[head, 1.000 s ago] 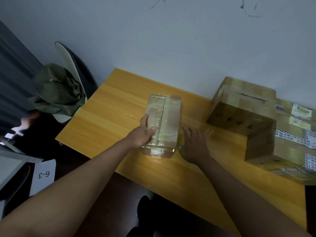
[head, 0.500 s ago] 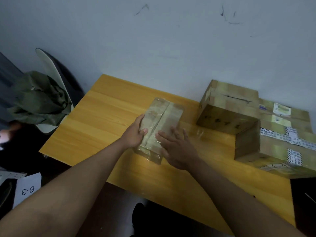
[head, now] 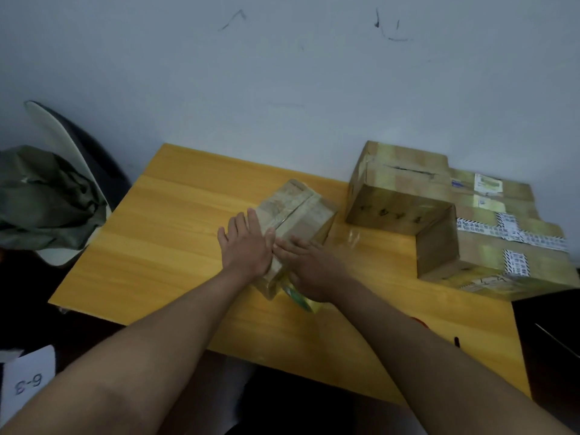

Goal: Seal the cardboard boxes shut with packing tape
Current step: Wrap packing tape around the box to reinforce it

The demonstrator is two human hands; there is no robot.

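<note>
A small cardboard box (head: 299, 208) wrapped in shiny clear tape lies slanted in the middle of the yellow wooden table (head: 169, 246). My left hand (head: 244, 246) lies flat on the near left part of its top, fingers straight. My right hand (head: 310, 271) presses flat on the near right part, fingers pointing left and touching the left hand. Under the right palm, at the box's near end, a clear tape roll (head: 303, 298) with a greenish rim shows. A crinkled bit of clear tape (head: 351, 238) glints on the table to the right of the box.
Two bigger taped boxes stand at the back right: one plain (head: 395, 189), one with printed labels (head: 492, 249). A chair with a green cloth (head: 47, 199) is at the left. A paper marked 6-3 (head: 28, 384) lies low left. A dark surface (head: 549, 346) adjoins the table's right end.
The box has been turned to slant toward the right. My right hand came off the table onto the box top. My left hand went from gripping the box's side to lying flat on it.
</note>
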